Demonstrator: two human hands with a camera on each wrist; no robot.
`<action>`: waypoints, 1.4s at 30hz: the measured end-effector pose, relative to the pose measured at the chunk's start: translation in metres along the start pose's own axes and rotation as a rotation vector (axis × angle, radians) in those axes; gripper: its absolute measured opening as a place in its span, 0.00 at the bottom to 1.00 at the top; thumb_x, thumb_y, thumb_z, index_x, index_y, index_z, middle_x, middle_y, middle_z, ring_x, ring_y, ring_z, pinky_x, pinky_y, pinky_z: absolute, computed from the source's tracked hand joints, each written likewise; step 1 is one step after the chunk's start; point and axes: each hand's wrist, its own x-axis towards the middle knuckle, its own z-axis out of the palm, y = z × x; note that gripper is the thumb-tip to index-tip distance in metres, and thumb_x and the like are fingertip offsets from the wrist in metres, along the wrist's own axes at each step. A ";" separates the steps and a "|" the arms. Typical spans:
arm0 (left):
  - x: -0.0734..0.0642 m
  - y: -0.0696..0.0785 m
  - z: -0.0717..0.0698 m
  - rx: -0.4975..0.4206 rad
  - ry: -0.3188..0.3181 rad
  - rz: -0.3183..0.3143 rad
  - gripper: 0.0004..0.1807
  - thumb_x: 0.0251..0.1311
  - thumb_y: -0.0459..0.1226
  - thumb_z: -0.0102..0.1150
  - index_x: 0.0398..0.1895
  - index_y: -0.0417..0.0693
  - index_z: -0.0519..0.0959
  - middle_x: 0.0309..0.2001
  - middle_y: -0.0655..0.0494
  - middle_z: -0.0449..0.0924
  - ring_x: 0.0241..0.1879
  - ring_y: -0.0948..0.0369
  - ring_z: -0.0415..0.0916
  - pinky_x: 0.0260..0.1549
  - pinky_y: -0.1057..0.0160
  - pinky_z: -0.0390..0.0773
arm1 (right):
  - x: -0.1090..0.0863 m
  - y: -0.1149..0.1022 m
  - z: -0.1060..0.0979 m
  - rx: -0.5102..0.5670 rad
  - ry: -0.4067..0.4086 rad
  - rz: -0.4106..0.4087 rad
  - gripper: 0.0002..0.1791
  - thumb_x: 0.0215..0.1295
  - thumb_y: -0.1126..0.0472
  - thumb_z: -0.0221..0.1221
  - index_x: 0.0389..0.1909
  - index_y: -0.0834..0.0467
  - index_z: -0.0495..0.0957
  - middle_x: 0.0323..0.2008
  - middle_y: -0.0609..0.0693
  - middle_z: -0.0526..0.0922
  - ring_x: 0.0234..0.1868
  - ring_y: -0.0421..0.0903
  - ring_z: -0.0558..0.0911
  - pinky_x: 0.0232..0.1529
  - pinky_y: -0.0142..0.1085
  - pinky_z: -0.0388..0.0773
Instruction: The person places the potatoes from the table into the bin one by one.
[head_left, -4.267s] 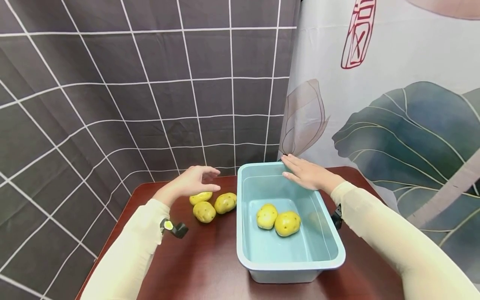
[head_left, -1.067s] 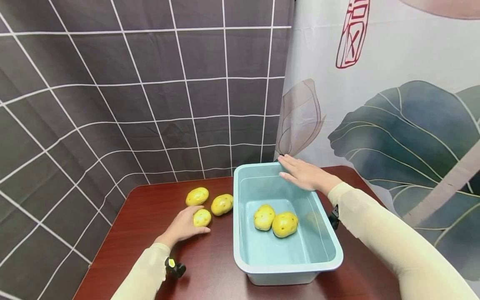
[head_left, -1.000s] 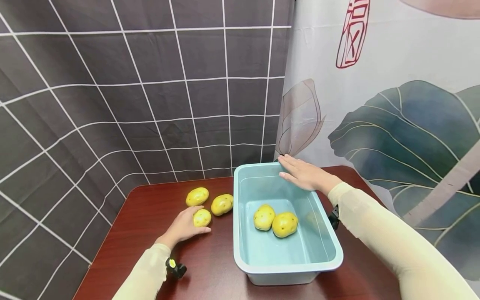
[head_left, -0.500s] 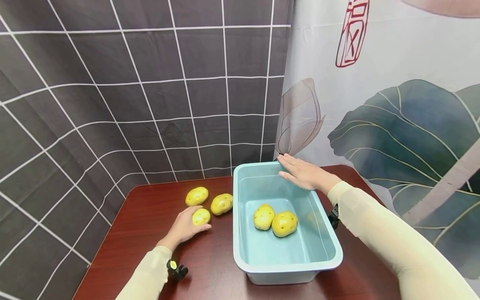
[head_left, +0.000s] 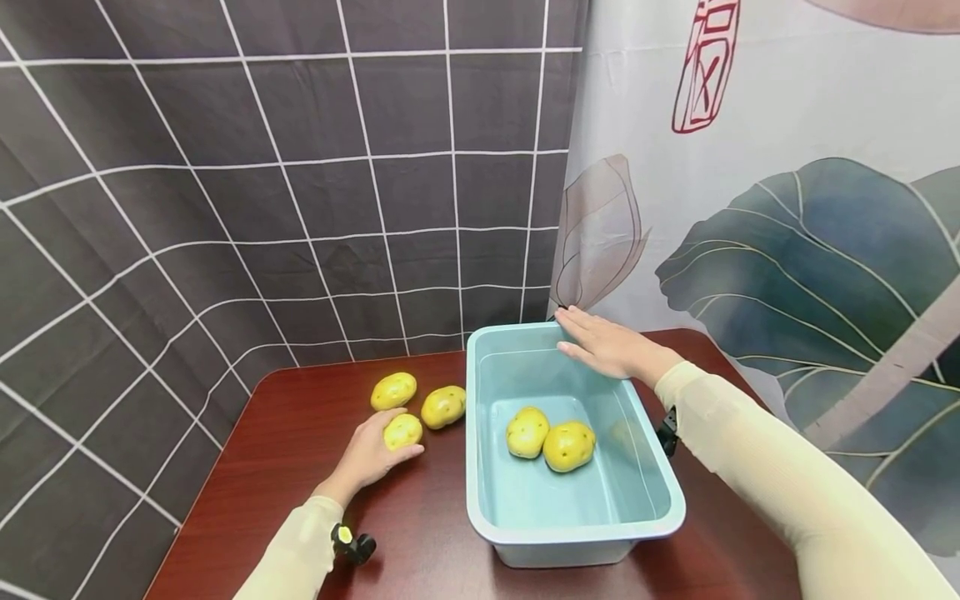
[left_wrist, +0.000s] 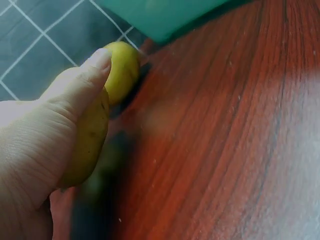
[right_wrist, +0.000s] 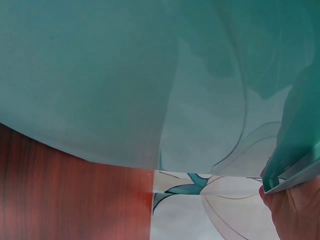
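Observation:
My left hand (head_left: 371, 451) wraps its thumb and fingers round a yellow potato (head_left: 403, 431) on the left part of the table. In the left wrist view the thumb lies along this potato (left_wrist: 91, 147), and the fingers are hidden. Two more potatoes, a rear one (head_left: 393, 391) and a right one (head_left: 444, 407), lie just beyond that hand. A light blue plastic tub (head_left: 573, 533) stands to the right, with a left potato (head_left: 527, 432) and a right potato (head_left: 569, 446) on its floor. My right hand (head_left: 611, 346) rests with straight fingers on the tub's far right corner.
Everything stands on a reddish-brown wooden table (head_left: 420, 533). A dark grid-patterned curtain (head_left: 315, 208) hangs behind its back edge, and a pale curtain with leaf prints (head_left: 817, 300) hangs at the right. Each wrist wears a small black camera, the left one (head_left: 354, 544) close above the table.
The left hand has come down from hovering over the potatoes and taken hold of the nearest one. During the last second it barely moves. The right hand and the tub stay put.

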 end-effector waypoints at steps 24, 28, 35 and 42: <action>0.011 0.060 -0.022 -0.056 0.037 0.114 0.37 0.42 0.50 0.76 0.59 0.52 0.75 0.56 0.52 0.76 0.56 0.54 0.72 0.52 0.47 0.73 | 0.000 0.000 0.001 0.007 0.005 -0.002 0.42 0.71 0.32 0.32 0.76 0.54 0.41 0.76 0.51 0.44 0.76 0.50 0.41 0.71 0.51 0.43; 0.013 0.070 -0.027 -0.066 0.048 0.131 0.38 0.42 0.50 0.77 0.59 0.51 0.75 0.56 0.52 0.76 0.57 0.53 0.71 0.53 0.45 0.71 | 0.000 0.001 0.001 0.008 0.008 -0.002 0.42 0.71 0.33 0.33 0.76 0.54 0.42 0.76 0.51 0.44 0.76 0.50 0.41 0.71 0.51 0.44; 0.016 0.081 -0.034 -0.065 0.067 0.191 0.40 0.41 0.53 0.76 0.60 0.48 0.75 0.55 0.51 0.76 0.56 0.53 0.70 0.53 0.45 0.69 | 0.000 0.002 0.002 0.012 0.018 -0.007 0.43 0.71 0.32 0.32 0.76 0.55 0.43 0.76 0.51 0.45 0.76 0.51 0.42 0.71 0.52 0.44; 0.018 0.095 -0.042 -0.059 0.069 0.226 0.41 0.40 0.51 0.77 0.60 0.49 0.74 0.52 0.50 0.76 0.54 0.54 0.69 0.53 0.46 0.67 | 0.000 0.002 0.002 0.019 0.021 -0.011 0.42 0.72 0.33 0.33 0.76 0.55 0.43 0.76 0.50 0.45 0.76 0.50 0.41 0.71 0.51 0.43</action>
